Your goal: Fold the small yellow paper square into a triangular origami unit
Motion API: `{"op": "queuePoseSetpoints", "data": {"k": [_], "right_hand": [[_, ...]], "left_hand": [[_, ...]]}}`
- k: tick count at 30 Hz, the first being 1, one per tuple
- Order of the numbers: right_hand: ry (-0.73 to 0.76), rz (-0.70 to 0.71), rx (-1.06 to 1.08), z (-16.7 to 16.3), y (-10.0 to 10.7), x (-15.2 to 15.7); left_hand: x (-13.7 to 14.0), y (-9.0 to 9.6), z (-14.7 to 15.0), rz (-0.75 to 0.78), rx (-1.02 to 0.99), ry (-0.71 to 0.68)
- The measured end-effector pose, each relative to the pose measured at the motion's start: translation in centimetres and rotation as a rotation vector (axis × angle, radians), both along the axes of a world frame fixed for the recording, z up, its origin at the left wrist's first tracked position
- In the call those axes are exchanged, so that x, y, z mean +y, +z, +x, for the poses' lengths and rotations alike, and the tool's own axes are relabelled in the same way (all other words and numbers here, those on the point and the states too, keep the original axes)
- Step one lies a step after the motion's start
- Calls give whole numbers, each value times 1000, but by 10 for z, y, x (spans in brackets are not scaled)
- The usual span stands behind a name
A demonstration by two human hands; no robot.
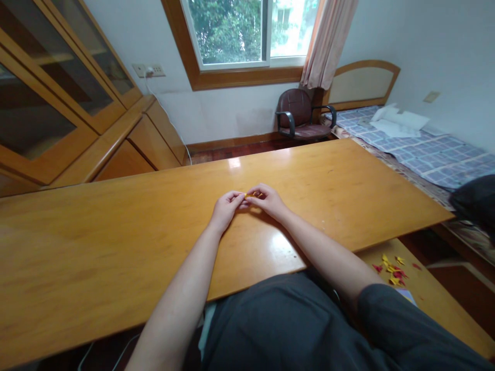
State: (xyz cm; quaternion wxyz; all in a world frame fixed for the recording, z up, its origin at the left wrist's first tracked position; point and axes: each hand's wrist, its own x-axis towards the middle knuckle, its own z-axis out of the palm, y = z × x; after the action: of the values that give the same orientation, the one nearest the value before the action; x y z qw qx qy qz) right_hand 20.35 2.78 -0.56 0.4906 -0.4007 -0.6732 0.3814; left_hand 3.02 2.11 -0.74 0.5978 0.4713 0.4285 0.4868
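Note:
Over the middle of the wooden table (pixel 154 226), both hands meet at a small piece of yellow folded paper (pixel 246 195). My left hand (pixel 227 208) pinches it from the left between thumb and fingers. From the other side, my right hand (pixel 269 201) is closed on it too, its fingertips curled over the top. Much of the paper is hidden by the fingers, so its exact folded shape cannot be made out.
Several small yellow and red folded paper figures (pixel 394 270) lie on a lower surface (pixel 441 293) at right. Beyond the table stand a dark red armchair (pixel 296 111), a bed (pixel 436 144) and a glass-fronted cabinet (pixel 93 123). A dark object (pixel 475 206) is at the right edge.

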Motion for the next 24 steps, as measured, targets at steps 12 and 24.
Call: {"op": "queuePoseSetpoints", "data": {"k": [12,24], "right_hand": [[-8,-14,26,-1,-2,1],[-23,-32,52,-1,-9,4]], "left_hand": [[-1,1,-2,-18,-20,-35],[1,1,-3,-58,-21,-47]]}}
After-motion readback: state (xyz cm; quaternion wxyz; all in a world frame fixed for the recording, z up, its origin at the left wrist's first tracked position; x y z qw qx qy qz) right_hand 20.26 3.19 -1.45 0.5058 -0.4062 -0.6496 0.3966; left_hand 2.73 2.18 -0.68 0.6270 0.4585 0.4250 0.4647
